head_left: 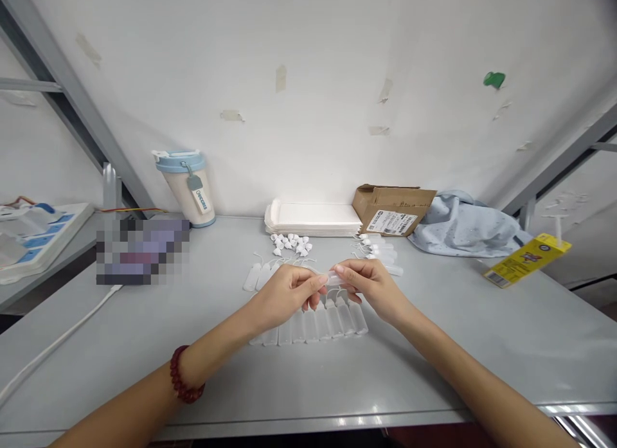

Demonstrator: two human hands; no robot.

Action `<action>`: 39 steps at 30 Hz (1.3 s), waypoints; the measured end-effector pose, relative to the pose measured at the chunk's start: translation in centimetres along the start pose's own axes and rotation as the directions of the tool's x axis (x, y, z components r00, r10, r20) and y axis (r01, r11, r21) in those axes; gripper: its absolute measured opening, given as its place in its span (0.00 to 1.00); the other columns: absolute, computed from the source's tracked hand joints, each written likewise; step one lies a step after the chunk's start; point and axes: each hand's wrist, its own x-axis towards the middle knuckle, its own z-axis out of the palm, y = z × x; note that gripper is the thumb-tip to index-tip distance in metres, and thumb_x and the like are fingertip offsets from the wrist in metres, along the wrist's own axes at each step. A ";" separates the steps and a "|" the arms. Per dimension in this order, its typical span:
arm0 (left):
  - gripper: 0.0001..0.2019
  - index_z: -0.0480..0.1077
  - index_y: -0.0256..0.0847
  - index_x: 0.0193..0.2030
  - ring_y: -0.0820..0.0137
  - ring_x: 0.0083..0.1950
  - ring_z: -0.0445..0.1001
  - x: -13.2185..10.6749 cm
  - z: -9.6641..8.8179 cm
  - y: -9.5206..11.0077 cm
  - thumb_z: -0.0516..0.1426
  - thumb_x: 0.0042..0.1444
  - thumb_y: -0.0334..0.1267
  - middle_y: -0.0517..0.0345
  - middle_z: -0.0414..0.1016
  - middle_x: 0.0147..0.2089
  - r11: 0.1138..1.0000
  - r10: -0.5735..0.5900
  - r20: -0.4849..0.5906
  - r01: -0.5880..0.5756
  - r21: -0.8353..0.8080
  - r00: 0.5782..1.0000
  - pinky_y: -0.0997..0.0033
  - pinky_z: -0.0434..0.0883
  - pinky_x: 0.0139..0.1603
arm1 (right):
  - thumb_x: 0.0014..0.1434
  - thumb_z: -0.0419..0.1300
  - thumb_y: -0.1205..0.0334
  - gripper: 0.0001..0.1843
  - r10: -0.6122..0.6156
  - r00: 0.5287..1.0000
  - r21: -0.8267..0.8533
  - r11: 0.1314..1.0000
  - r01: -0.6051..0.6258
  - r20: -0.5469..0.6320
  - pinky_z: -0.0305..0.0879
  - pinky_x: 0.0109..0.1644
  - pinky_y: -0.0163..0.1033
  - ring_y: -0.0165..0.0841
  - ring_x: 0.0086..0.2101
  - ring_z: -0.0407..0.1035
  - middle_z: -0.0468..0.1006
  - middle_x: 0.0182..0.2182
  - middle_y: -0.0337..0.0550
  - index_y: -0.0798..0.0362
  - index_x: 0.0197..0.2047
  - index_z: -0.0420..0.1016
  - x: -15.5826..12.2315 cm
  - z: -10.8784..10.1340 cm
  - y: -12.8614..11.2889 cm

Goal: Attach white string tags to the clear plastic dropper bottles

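Both hands meet over the middle of the grey table (482,345). Left hand (284,294) and right hand (371,284) each pinch one end of a small clear plastic vial (332,278), held level between the fingertips, just above the table and clear of it. Left wrist carries a red bead bracelet (183,376).

Directly under the hands: a row of clear vials (318,324) lying side by side, touching each other. A few more loose vials (258,276) sit just left of the left hand. Farther back, a cluster of small white caps (290,243), and to its right a small pile of capped vials (380,250) (count not readable).

Against the far wall: a stack of white trays (313,218), an open cardboard box (393,208) just right of it, then a light blue cloth (463,226). Far left of the trays, a blue-lidded tumbler (187,186). Yellow carton (526,260) lies on the right side. White cable (58,345) runs along the near left.
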 end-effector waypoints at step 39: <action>0.19 0.75 0.39 0.43 0.60 0.52 0.69 3.7 -6.5 -5.9 0.44 0.56 0.33 0.50 0.72 0.48 0.607 0.235 -0.208 0.024 0.794 0.949 0.60 0.66 0.54 | 0.51 0.56 0.60 0.13 -0.253 0.831 -0.710 0.669 -0.219 -0.495 0.63 0.41 0.41 0.38 0.35 0.69 0.79 0.35 0.46 0.54 0.38 0.77 3.6 -11.0 3.9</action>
